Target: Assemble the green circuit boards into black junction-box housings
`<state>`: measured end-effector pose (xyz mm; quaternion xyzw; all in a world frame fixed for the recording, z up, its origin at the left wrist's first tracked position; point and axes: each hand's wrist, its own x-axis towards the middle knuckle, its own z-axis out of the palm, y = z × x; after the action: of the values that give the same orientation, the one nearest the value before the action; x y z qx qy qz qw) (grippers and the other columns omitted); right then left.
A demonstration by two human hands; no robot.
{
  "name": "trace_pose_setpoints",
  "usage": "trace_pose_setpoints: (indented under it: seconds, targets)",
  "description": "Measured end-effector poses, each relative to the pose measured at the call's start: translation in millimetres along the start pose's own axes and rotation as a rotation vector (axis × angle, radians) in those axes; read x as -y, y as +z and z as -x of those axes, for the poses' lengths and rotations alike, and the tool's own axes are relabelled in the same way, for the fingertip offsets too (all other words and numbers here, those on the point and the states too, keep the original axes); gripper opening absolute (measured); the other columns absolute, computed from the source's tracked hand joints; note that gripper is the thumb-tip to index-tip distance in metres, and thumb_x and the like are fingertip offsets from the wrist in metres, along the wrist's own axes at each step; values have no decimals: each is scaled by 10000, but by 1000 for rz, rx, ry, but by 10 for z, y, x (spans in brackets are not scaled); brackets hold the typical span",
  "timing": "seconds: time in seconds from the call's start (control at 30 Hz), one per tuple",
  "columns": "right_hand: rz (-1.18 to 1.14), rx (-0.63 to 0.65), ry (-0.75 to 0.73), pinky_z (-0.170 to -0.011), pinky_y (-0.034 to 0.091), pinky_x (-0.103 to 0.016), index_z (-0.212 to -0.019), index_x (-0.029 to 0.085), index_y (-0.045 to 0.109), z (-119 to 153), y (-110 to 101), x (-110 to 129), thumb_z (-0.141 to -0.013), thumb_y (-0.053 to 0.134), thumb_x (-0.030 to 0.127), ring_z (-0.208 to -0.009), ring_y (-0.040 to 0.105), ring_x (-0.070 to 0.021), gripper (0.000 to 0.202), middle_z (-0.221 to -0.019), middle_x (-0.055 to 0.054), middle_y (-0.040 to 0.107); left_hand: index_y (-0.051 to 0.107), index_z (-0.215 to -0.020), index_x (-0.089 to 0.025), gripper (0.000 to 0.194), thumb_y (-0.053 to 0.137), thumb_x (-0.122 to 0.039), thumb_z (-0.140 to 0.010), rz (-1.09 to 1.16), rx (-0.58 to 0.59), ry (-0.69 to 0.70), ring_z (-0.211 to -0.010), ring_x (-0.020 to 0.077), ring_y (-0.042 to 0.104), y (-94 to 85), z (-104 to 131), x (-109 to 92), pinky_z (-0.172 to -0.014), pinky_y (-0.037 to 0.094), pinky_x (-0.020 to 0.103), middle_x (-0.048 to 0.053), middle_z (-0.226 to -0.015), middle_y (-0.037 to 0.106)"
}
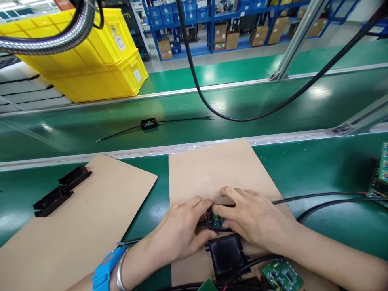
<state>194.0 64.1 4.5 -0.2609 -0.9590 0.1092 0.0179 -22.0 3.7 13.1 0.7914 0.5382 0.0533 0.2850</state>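
Observation:
Both hands are closed around a small black plastic case with a green circuit board (217,220) in it, over a cardboard sheet (209,169). My left hand (186,226) grips its left end, thumb below and fingers above. My right hand (253,214) holds the right end, with fingertips pressing on the case and board. Black cables run out on both sides, partly hidden by the hands. Just below lies a black plastic case part (227,254), with a loose green circuit board (281,275) to its right.
Two black case shells (53,200) lie on a second cardboard sheet (100,210) at left. Across the metal rail, a cabled case (149,123) rests on the green surface. A black cable (242,119) hangs ahead. Yellow crates (91,52) stand far left; boards (380,178) sit right.

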Motion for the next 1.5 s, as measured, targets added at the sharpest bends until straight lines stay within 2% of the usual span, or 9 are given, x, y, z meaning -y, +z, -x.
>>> trace_pose_setpoints:
  seconds: [0.47, 0.6, 0.77, 0.83, 0.93, 1.03, 1.23, 1.37, 1.5]
  targets:
    - [-40, -94, -11, -565, 361, -308, -814, 197, 629, -9, 78, 32, -807, 576, 78, -765, 537, -214, 130, -856, -58, 557, 498, -1301, -210, 522, 679, -345, -830, 64, -43, 12, -962, 275, 657, 68, -27, 34, -789, 540, 396, 87, -1135, 635]
    - [-72, -96, -18, -560, 329, -302, -805, 201, 630, -39, 73, 18, -813, 619, 103, -770, 536, -206, 100, -850, -50, 568, 518, -1309, -198, 574, 728, -354, -798, 121, -32, 17, -922, 245, 657, -52, -45, 32, -787, 531, 359, 85, -1102, 658]
    - [-124, -100, -20, -550, 284, -297, -775, 209, 628, -52, 48, -3, -816, 655, 136, -741, 511, -185, 88, -814, -25, 548, 670, -888, -193, 91, 584, -194, -858, 52, 50, -32, -670, 175, 638, -257, -36, -113, -608, 466, 266, 4, -747, 675]
    - [-138, -105, -18, -557, 284, -299, -770, 208, 626, -46, 52, -1, -824, 647, 137, -738, 504, -179, 91, -809, -20, 541, 654, -801, -185, 181, 493, -148, -874, -35, -38, 18, -655, 169, 631, -210, -27, -160, -608, 461, 266, 21, -734, 670]
    - [-147, -118, -1, -581, 300, -298, -776, 204, 623, -33, 86, 4, -833, 633, 140, -768, 507, -180, 86, -829, -23, 543, 627, -836, -175, 227, 413, -115, -881, -181, -195, 78, -601, 161, 599, -43, -3, -156, -546, 443, 255, 37, -705, 632]
    - [-133, -154, -6, -615, 312, -301, -815, 209, 624, -22, 142, -8, -835, 616, 130, -787, 495, -184, 82, -856, -26, 543, 587, -806, -177, 232, 388, -81, -880, -337, -237, 126, -548, 161, 557, 87, 22, -108, -488, 406, 253, 25, -639, 573]
    - [-87, -189, -195, -686, 302, -342, -835, 206, 611, -1, 150, -48, -906, 540, 138, -829, 449, -196, 122, -884, -33, 554, 568, -798, -158, 271, 368, 24, -805, -621, -125, 163, -599, 217, 567, 192, 24, -212, -510, 441, 311, 60, -699, 589]
    - [-62, -134, -246, -698, 300, -361, -766, 184, 615, -26, 25, 11, -872, 543, 103, -877, 444, -208, 151, -895, -50, 549, 614, -980, -93, 334, 325, 18, -855, -800, -90, 166, -639, 236, 579, 300, 66, -260, -530, 452, 329, 111, -765, 626]
    - [-78, -66, -204, -705, 336, -362, -754, 182, 626, -31, -72, 44, -819, 560, 93, -888, 460, -219, 129, -880, -57, 527, 581, -1165, -86, 348, 346, -27, -916, -693, -138, 200, -760, 229, 604, 257, 123, -123, -642, 505, 350, 121, -930, 664]
